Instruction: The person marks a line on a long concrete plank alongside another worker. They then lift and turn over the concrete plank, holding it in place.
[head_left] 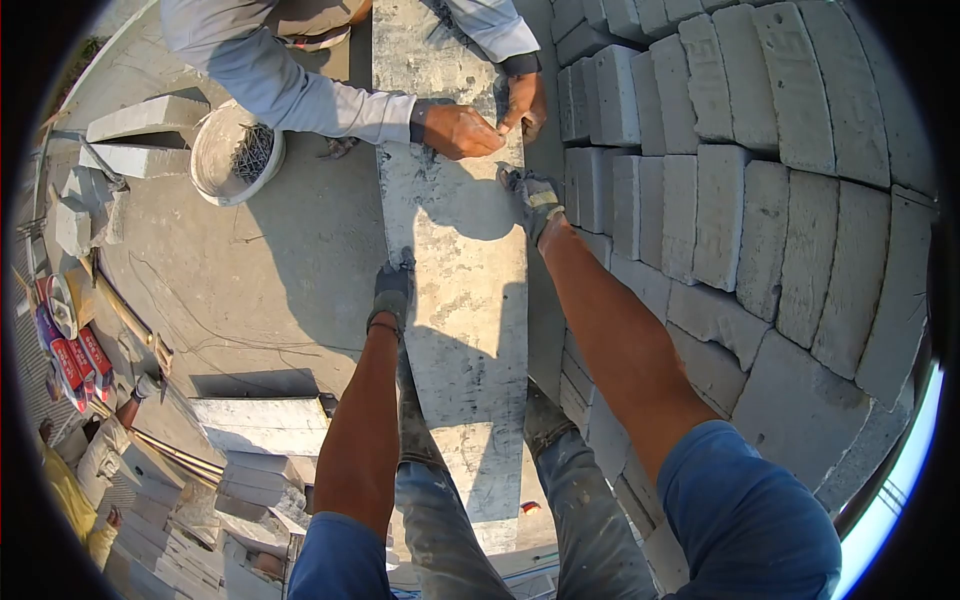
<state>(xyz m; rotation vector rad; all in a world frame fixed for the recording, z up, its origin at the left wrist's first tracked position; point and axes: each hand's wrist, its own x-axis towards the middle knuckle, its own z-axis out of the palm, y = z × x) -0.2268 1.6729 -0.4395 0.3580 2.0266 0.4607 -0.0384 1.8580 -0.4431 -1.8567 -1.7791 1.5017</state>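
A long pale board [465, 350], stained with dark marks, runs from the top of the view down between my legs. My left hand [393, 290], in a dark glove, is closed on the board's left edge. On the right edge, higher up, lies my right hand [533, 200] in a grey and yellowish glove, its fingers closed round the edge. Just above it, a co-worker's two hands [500, 125] meet over the board, fingertips together; what they pinch is too small to make out. The co-worker wears pale long sleeves.
Stacked grey blocks [760, 230] rise on the right. At the left stand a white bucket [235, 160] holding nails and some loose blocks [140, 160]. Lower left are poles, red packages [80, 360], a short board [260, 415], more blocks and another person in yellow.
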